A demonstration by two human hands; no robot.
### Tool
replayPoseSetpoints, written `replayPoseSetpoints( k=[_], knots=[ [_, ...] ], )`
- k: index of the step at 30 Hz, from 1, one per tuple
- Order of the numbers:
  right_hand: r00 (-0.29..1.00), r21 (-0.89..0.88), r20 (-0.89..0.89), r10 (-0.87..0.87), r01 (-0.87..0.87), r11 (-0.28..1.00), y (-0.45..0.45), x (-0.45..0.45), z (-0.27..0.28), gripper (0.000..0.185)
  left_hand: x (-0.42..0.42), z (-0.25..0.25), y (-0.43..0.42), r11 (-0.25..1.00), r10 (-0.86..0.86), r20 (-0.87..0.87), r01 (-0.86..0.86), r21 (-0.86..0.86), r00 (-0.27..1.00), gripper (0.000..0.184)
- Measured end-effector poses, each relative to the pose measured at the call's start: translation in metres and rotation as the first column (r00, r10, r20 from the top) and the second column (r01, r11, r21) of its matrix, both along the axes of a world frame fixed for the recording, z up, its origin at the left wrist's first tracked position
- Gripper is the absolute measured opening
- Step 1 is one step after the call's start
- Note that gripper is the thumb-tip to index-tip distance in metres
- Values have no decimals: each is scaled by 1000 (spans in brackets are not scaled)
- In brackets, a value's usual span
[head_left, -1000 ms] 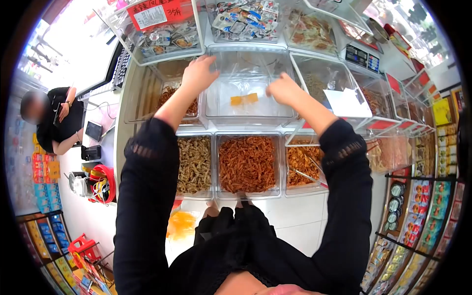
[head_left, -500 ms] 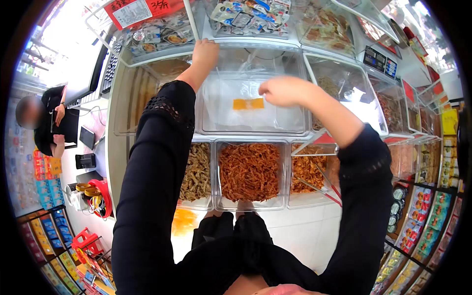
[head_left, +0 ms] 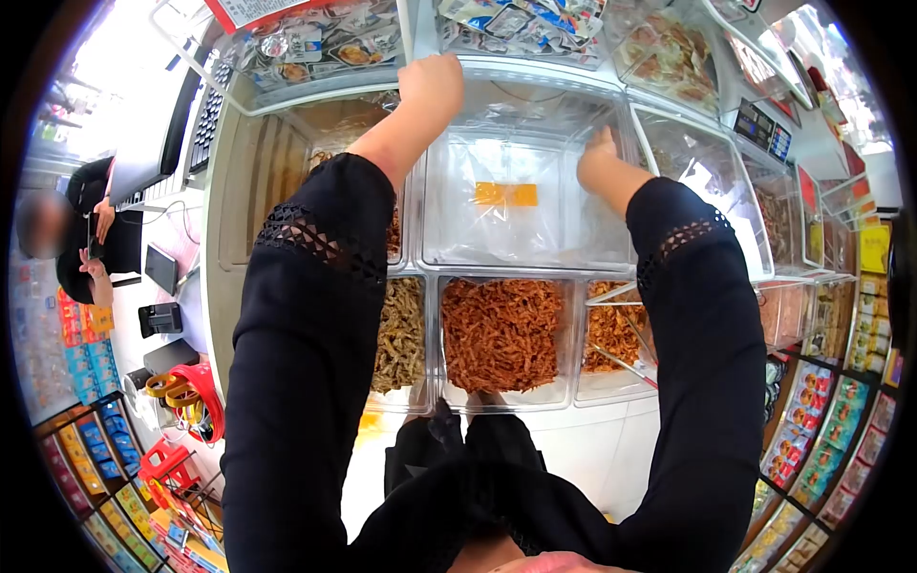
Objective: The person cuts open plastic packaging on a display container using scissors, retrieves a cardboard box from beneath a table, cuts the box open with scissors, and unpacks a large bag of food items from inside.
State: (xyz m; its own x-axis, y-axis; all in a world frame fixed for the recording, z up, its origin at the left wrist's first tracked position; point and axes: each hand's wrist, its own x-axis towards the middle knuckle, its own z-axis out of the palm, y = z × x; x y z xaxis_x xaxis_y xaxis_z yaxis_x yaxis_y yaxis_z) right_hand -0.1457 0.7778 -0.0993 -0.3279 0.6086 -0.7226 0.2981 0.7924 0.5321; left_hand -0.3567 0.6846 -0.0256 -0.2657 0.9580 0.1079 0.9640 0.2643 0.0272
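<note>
On my feed the large clear plastic bin (head_left: 527, 259) fills the upper middle of the frame, with the smaller tub (head_left: 570, 358) of reddish-brown dried snack strips (head_left: 501, 334) just below it. I see the left hand (head_left: 432, 82) at the big bin's upper-left corner, fingers curled in beside a white frame bar (head_left: 408, 36), and the right hand (head_left: 602, 160) over its right side, fingers drawn narrow; I cannot tell whether either grips anything. Smallest, a yellow-orange strip (head_left: 506, 194) shows mid-bin, between the hands and apart from both.
</note>
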Motion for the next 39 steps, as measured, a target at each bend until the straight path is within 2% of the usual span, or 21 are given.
replayPoseSetpoints(
  k=[3, 4, 5, 7, 9, 12, 13, 19, 23, 25, 27, 28, 29, 30, 32, 33, 34, 35, 37, 38, 39],
  knots=[
    [975, -145, 58, -216, 222, 964, -15, -40, 1, 44, 7, -1, 0, 994, 92, 38, -90, -60, 995, 24],
    [920, -238, -272, -283, 220, 946, -16, -38, -4, 31, 17, -4, -5, 1000, 21, -115, -22, -7, 993, 26],
    [898, -294, -339, -280, 182, 938, -6, -41, -31, 28, 28, -6, -13, 998, -40, -268, 51, 37, 963, 27],
    [867, -344, -408, -287, 145, 928, 7, -43, -69, 26, 46, -10, -34, 909, -394, -294, 416, 14, 871, 28],
    [749, -343, -598, -285, 82, 936, 7, -37, -88, 37, 72, 18, -62, 711, -573, -53, 465, -527, 818, 29],
    [761, -333, -516, -393, 244, 911, 4, -33, -102, 52, 77, 46, -79, 353, -586, 122, 388, -851, 801, 37],
    [782, -397, -409, -470, 311, 863, 4, -39, -105, 65, 74, 42, -79, 347, -559, 112, 355, -868, 822, 37],
    [755, -407, -406, -515, 355, 842, 4, -38, -110, 76, 63, 34, -80, 405, -509, 35, 276, -872, 860, 38],
    [907, -413, -265, -328, 201, 888, 29, -23, -79, 59, 57, 33, -79, 407, -510, 56, 298, -863, 859, 33],
    [906, -488, -238, -351, 201, 850, 54, -26, -44, 60, 55, 29, -72, 439, -497, 40, 291, -850, 867, 33],
    [488, -631, -313, -815, 534, 562, 68, -26, 1, 59, 52, 23, -55, 538, -330, 89, 264, -801, 940, 39],
    [486, -632, -308, -818, 538, 558, 69, -21, 5, 59, 50, 14, -46, 617, -276, 120, 271, -738, 954, 43],
    [338, -682, -331, -881, 559, 471, 69, -17, 8, 57, 46, 3, -35, 693, -223, 155, 268, -669, 963, 48],
    [178, -733, -344, -922, 563, 382, 70, -12, 11, 55, 45, -2, -20, 684, -224, 232, 322, -654, 946, 49],
    [113, -712, -390, -914, 592, 377, 70, -12, -6, 45, 45, -18, 6, 677, -230, 305, 377, -633, 924, 50],
    [546, -562, -415, -728, 475, 677, 79, -15, -25, 40, 47, -32, 18, 637, -311, 301, 433, -638, 902, 48],
    [858, -419, -343, -382, 224, 880, 83, -18, -35, 35, 49, -44, 28, 591, -390, 296, 484, -645, 872, 46],
    [853, -421, -349, -389, 228, 878, 71, -22, -23, 35, 47, -54, 38, 587, -396, 291, 484, -649, 871, 46],
    [929, -262, -319, -189, 105, 959, 36, -21, 8, 30, 37, -73, 45, 555, -449, 137, 396, -732, 883, 35],
    [925, -272, -321, -204, 116, 955, 45, -11, -16, 30, 35, -64, 44, 481, -440, 70, 301, -824, 895, 37],
    [954, -67, -286, 86, -110, 992, 62, 1, -57, 28, 32, -55, 42, 397, -442, 1, 197, -897, 897, 39]
  ],
)
